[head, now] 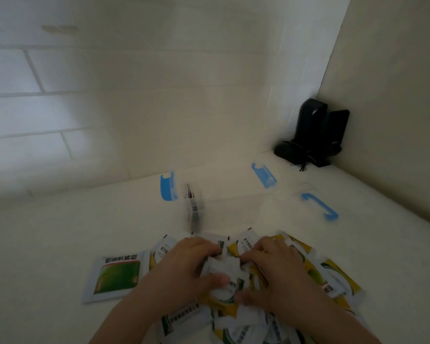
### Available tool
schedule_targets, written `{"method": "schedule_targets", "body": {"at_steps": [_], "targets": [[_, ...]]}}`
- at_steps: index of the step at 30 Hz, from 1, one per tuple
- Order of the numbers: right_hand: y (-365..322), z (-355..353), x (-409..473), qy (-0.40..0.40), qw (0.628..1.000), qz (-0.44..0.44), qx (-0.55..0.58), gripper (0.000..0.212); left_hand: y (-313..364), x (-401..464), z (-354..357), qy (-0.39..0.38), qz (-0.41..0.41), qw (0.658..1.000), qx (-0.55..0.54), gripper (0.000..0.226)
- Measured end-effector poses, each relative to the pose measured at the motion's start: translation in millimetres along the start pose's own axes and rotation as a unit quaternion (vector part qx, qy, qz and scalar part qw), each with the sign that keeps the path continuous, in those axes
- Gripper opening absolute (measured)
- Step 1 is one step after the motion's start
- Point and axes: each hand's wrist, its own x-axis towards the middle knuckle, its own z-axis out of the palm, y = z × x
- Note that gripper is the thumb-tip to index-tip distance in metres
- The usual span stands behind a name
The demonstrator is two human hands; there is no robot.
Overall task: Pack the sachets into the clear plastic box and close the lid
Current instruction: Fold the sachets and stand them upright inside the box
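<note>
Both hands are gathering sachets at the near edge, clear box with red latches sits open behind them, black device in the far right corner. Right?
Not quite: the latches on the clear box are blue, not red, as the head view shows. The rest holds: left hand and right hand are on the sachets, and the black device stands in the far right corner.

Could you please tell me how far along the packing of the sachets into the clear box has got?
Early stage. Done: the clear plastic box stands open with blue latches, a few sachets upright at its left end. In hand: the left hand and right hand gather a bunch from the sachet pile. Left: most of the pile, the green sachet, then closing the lid.
</note>
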Motion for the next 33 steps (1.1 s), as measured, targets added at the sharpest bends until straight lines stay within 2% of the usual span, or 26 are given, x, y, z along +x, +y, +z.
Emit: {"method": "schedule_targets", "body": {"at_steps": [3, 6, 9, 11, 13, 15, 17, 19, 21, 23, 25, 27, 30, 31, 33], "targets": [[1.2, 9.0, 2.2, 0.087, 0.996, 0.001, 0.036, 0.037, -2.1, -2.4, 9.4, 0.037, 0.01, 0.999, 0.01, 0.045], [0.9, 15.0, 3.1, 0.159, 0.983, -0.025, 0.09, 0.023, -0.4, -4.6, 11.8, 0.099, -0.008, 0.991, -0.092, 0.027], [-2.4, 11.1, -0.3, 0.204, 0.956, -0.02, 0.21, 0.021, -0.7, -5.1, 9.1, 0.144, -0.016, 0.969, -0.201, 0.025], [-2.9, 5.0, -3.1, 0.197, 0.937, 0.009, 0.287, 0.027, -0.6, -4.3, 6.1, 0.176, -0.018, 0.94, -0.29, 0.019], [-4.0, 0.9, -5.0, 0.146, 0.926, 0.016, 0.348, 0.037, -1.6, -2.9, 5.6, 0.193, -0.013, 0.915, -0.353, 0.018], [-7.8, 0.6, -5.0, 0.086, 0.926, 0.001, 0.367, 0.042, -1.3, -2.3, 7.3, 0.186, -0.002, 0.907, -0.378, 0.021], [-9.9, 3.8, -3.1, 0.062, 0.927, -0.016, 0.371, 0.041, 1.0, -1.9, 10.7, 0.163, 0.005, 0.903, -0.398, 0.023], [-8.6, 6.4, -0.8, 0.084, 0.925, -0.016, 0.371, 0.038, 1.8, -1.7, 13.0, 0.168, -0.006, 0.896, -0.412, 0.022], [-5.0, 5.6, 0.9, 0.121, 0.916, 0.019, 0.381, 0.03, -1.5, -0.8, 11.4, 0.213, -0.034, 0.897, -0.385, 0.011], [1.0, 3.9, 0.5, 0.154, 0.891, 0.046, 0.424, 0.029, -5.8, -1.1, 8.1, 0.245, -0.059, 0.896, -0.367, 0.02], [7.1, -0.5, -1.2, 0.19, 0.871, 0.047, 0.45, 0.033, -9.1, -2.0, 6.5, 0.244, -0.064, 0.907, -0.337, 0.034], [8.8, -4.0, -3.5, 0.209, 0.871, 0.029, 0.444, 0.035, -7.1, -3.4, 7.9, 0.213, -0.04, 0.929, -0.301, 0.036], [-0.3, 0.3, -4.4, 0.192, 0.903, -0.022, 0.384, 0.034, 4.2, -4.6, 14.8, 0.135, 0.018, 0.931, -0.339, 0.016], [-4.4, 3.6, -3.7, 0.194, 0.917, -0.036, 0.348, 0.033, 7.4, -5.3, 17.1, 0.111, 0.028, 0.928, -0.353, 0.019], [-10.5, 8.1, -2.5, 0.2, 0.923, -0.041, 0.326, 0.03, 9.0, -6.0, 19.1, 0.115, 0.047, 0.936, -0.328, 0.017]]}}
